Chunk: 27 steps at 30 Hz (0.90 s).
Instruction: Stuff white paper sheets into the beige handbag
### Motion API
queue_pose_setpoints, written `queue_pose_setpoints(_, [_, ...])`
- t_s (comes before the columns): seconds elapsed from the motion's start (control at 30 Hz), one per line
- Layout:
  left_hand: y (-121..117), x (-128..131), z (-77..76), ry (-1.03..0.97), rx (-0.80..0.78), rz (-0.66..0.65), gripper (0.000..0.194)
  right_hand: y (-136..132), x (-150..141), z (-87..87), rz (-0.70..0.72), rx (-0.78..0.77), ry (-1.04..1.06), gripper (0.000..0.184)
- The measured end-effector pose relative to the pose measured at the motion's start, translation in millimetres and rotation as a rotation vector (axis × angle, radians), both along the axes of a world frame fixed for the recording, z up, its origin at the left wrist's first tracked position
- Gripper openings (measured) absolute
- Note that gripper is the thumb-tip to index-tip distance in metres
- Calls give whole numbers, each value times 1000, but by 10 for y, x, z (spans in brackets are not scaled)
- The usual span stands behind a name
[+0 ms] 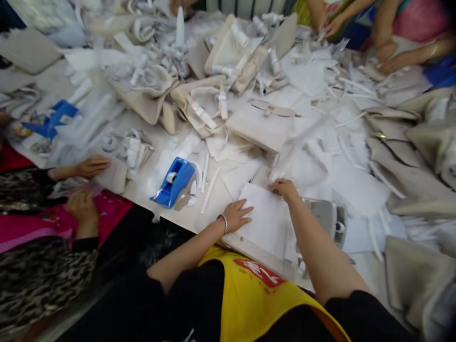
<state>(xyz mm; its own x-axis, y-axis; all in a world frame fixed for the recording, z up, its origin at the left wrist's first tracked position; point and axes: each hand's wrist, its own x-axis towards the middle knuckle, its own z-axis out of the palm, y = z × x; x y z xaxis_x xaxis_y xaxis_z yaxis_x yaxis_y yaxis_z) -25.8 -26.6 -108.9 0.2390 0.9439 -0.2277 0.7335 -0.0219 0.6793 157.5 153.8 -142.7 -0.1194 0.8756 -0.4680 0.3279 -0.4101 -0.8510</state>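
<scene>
While the left hand (238, 214) lies flat, fingers spread, on the white sheet (265, 221) at the table's (199, 216) near edge, the right hand (285, 187) pinches its far corner. Thin, light and floppy, the sheet probably creases easily; edges and corners look the best hold.

We take this for a handbag packing workshop: a shared tabletop (199, 216) strewn with beige bags (199, 107), white wrapping paper (265, 221), blue tape dispensers (173, 183), several people's hands working along left and far edges.
</scene>
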Motion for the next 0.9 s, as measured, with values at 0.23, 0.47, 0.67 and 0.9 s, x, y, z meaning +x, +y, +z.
queue_pose_setpoints(0.23, [460,-53,407,-255,278,229,45,-224,72,3,-6,174,-44,21])
queue_pose_setpoints(0.47, [1814,621,171,-389,-108,252,61,-271,81,12,22,188,-18,18])
queue_pose_setpoints(0.67, [1991,823,-94,-482,-163,200,33,176,683,300,-15,-44,247,25])
queue_pose_setpoints(0.9, [1698,744,68,-575,-248,-67,21,1209,835,571,-298,-291,796,26])
